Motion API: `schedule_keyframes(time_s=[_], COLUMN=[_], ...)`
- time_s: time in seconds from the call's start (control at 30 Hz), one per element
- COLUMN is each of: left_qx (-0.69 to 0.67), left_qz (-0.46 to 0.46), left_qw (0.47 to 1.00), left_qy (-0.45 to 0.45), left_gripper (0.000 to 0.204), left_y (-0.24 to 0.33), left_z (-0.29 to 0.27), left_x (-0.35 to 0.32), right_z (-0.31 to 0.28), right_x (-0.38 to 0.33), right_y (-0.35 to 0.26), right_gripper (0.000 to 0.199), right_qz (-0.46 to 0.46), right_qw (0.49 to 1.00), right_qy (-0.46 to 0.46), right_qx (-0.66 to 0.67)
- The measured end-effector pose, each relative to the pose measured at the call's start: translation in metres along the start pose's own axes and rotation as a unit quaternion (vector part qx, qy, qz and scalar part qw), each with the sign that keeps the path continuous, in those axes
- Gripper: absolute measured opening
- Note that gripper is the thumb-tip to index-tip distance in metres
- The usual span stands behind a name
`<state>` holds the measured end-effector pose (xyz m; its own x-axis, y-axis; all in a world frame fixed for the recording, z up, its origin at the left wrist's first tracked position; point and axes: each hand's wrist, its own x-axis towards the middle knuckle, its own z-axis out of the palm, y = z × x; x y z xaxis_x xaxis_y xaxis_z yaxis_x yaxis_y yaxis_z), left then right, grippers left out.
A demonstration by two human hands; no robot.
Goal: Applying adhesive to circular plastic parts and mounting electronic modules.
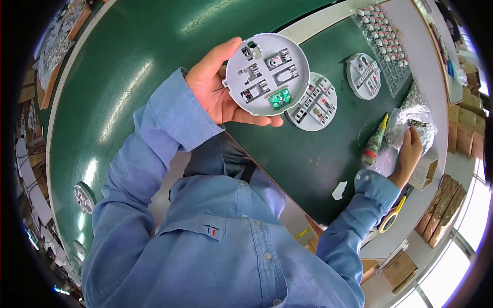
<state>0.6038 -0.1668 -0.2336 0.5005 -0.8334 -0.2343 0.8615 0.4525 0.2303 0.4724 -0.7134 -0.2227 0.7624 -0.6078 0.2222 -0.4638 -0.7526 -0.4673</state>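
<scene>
bright, even light | glare streaks on green table (128, 61) | fisheye bending, dark rim | sharp focus

The right hand (409, 150) has its fingertips buried in the clear plastic bag (414, 117) at the bench's right edge, so its grip can't be read. The bag's small metal parts are too tiny to tell apart. The left hand's (215, 84) palm sits largely behind the round grey plate (267, 73).
</scene>
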Motion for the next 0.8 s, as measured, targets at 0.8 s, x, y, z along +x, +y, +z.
schedule_keyframes(time_s=[0.8], left_qx=[0.03], left_qz=[0.004], left_qw=[1.0], left_qy=[0.003], left_gripper=[0.077], left_y=[-0.004], left_z=[0.001], left_x=[-0.001], right_z=[0.04], right_x=[0.009], right_y=[0.008], right_gripper=[0.028], right_qz=[0.079], right_qw=[0.965], right_qy=[0.129], right_qx=[0.214])
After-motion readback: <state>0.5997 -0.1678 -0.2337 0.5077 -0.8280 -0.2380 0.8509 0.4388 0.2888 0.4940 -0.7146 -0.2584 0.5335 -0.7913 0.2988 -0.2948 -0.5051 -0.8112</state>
